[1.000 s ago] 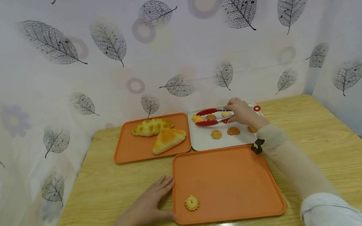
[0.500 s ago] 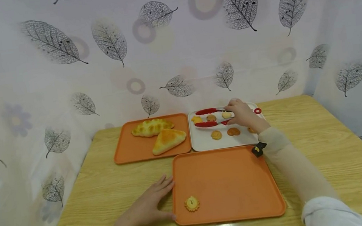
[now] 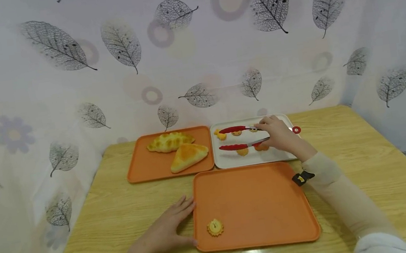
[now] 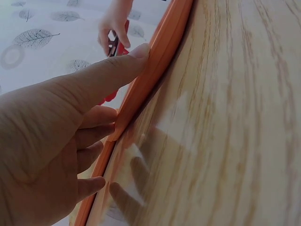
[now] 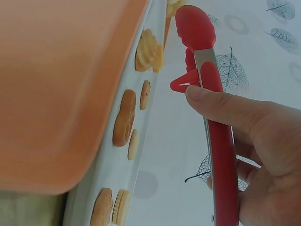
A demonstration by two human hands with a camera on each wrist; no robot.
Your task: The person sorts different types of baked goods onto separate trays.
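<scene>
My right hand [image 3: 277, 134] grips a pair of red-tipped metal tongs [image 3: 233, 147] over the white tray [image 3: 227, 162]. Their two arms stand apart with nothing between the tips. In the right wrist view the thumb presses along the side of the tongs [image 5: 221, 141], which are raised above the tray's cookies. On that tray lie a twisted cookie [image 5: 146, 51], a brown rounded cookie [image 5: 124, 118] and several others, partly covered by tongs and hand in the head view. My left hand [image 3: 162, 230], fingers extended, touches the left rim of the front orange tray [image 3: 251, 201].
A round scalloped cookie [image 3: 215, 227] lies on the front tray's near left. Behind and to the left, a second orange tray [image 3: 143, 168] bears a braided bread [image 3: 170, 142] and a triangular bread [image 3: 189, 157]. Leaf-patterned cloth [image 3: 194, 59] hangs behind the wooden table [image 3: 120, 197].
My right hand has drawn the tongs slightly right and nearer, off the back row of cookies, and their tips have spread wider. The left hand has stayed still.
</scene>
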